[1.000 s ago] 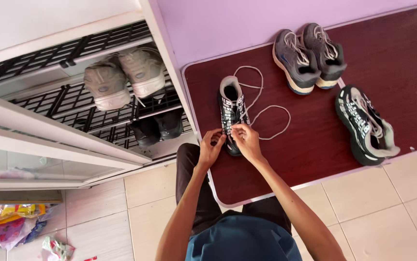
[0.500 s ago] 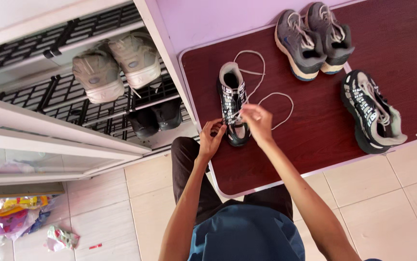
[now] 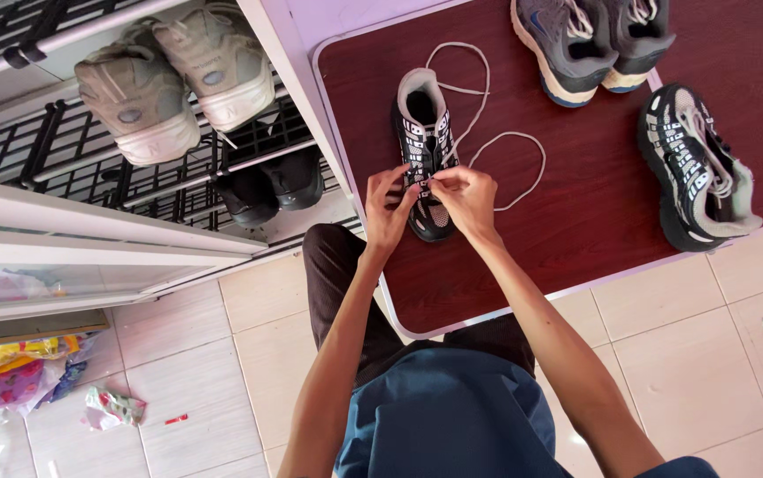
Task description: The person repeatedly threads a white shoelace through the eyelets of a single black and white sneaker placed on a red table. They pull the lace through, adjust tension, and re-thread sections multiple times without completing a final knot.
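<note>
Change since earlier frames: both hands sit a little further toward the toe of the shoe than a second ago; the lace loops lie much as before.
Left hand (image 3: 388,212): at the shoe's left side, over the forefoot; fingers (image 3: 396,180) curled, tips closed on the lace at the eyelet row.
Right hand (image 3: 466,196): at the shoe's right side, touching the left hand's fingertips; thumb and forefinger pinched shut on the same lace.
Black-and-white sneaker (image 3: 424,150): upright on the dark red tabletop (image 3: 576,230), near its left edge, heel toward the far edge, toe toward the person; the forefoot lies directly beneath the fingers, the toe partly covered by them.
White lace (image 3: 523,150): runs from the pinch point out to the right of the shoe in one loose loop, with a second loop lying past the heel; both flat on the tabletop.
Matching sneaker (image 3: 696,168): on its sole near the right edge, well apart from the hands.
Grey sneaker pair (image 3: 589,40): side by side at the far edge.
Shoe rack (image 3: 72,150): left of the table, holding a beige pair (image 3: 169,80) above a black pair (image 3: 271,186).
Floor: pale tiles; coloured wrappers (image 3: 19,372) at lower left.
</note>
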